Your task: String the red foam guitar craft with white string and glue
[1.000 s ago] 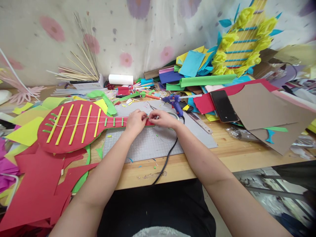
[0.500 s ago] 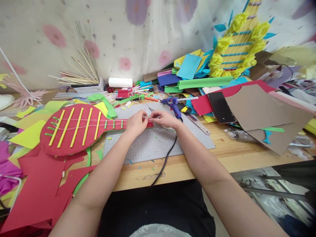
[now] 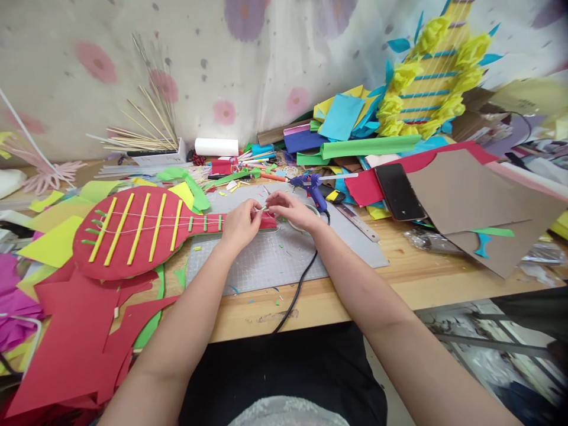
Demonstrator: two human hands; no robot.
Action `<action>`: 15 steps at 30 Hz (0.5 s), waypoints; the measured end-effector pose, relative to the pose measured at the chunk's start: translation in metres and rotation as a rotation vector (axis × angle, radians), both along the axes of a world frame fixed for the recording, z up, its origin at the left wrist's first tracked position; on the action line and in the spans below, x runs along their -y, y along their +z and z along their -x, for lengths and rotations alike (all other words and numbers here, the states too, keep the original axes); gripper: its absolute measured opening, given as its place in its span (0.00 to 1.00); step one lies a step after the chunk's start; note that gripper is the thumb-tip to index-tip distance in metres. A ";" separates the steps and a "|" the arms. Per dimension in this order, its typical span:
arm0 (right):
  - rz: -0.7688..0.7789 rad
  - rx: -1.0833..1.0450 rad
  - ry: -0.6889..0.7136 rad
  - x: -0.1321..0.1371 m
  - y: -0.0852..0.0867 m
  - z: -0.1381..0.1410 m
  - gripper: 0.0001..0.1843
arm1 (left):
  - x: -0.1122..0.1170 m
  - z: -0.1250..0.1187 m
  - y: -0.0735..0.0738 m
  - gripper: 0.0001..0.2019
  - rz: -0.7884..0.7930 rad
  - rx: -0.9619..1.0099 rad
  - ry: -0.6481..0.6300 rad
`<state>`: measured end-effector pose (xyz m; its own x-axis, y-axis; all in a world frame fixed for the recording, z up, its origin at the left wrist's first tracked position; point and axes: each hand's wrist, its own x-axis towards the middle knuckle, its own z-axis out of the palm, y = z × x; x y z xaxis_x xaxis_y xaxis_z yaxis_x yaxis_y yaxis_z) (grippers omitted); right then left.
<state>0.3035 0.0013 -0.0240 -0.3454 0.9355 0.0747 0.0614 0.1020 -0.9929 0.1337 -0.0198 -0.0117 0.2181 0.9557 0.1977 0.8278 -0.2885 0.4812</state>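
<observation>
A red guitar-shaped craft point(image 3: 144, 245) lies flat, its round body left and its neck pointing right. Yellow strips cross the body; small green strips cross the neck. White string point(image 3: 197, 218) runs lengthwise over it. Near the neck's far end, my left hand point(image 3: 241, 225) is closed, thumb and fingers pinched on the string. Just right of it, my right hand point(image 3: 293, 210) bends over the same spot, its fingertips together at the string. A small green piece shows between both hands' fingertips. The exact grip is partly hidden.
The neck rests over a grey cutting mat point(image 3: 252, 266). Behind my right hand lie a blue glue gun point(image 3: 312, 189), its black cord point(image 3: 298, 290) and a metal ruler point(image 3: 358, 223). A phone point(image 3: 399, 192) and cardboard are at right, red foam scraps point(image 3: 73, 331) at left.
My right hand's fingers have lifted and arched slightly, while my left hand has shifted a little left and down. The craft stays in nearly the same place.
</observation>
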 end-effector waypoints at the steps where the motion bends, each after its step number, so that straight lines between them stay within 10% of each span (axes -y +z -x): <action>1: -0.008 -0.031 -0.005 -0.001 -0.001 0.002 0.12 | 0.000 0.001 -0.001 0.09 -0.007 0.001 0.003; 15: 0.041 -0.139 -0.004 -0.006 -0.012 0.011 0.18 | 0.004 0.002 -0.005 0.08 -0.041 0.039 -0.043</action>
<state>0.2922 0.0068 -0.0357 -0.3309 0.9400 0.0831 -0.0770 0.0608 -0.9952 0.1317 -0.0241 -0.0169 0.2499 0.9367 0.2453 0.7950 -0.3431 0.5003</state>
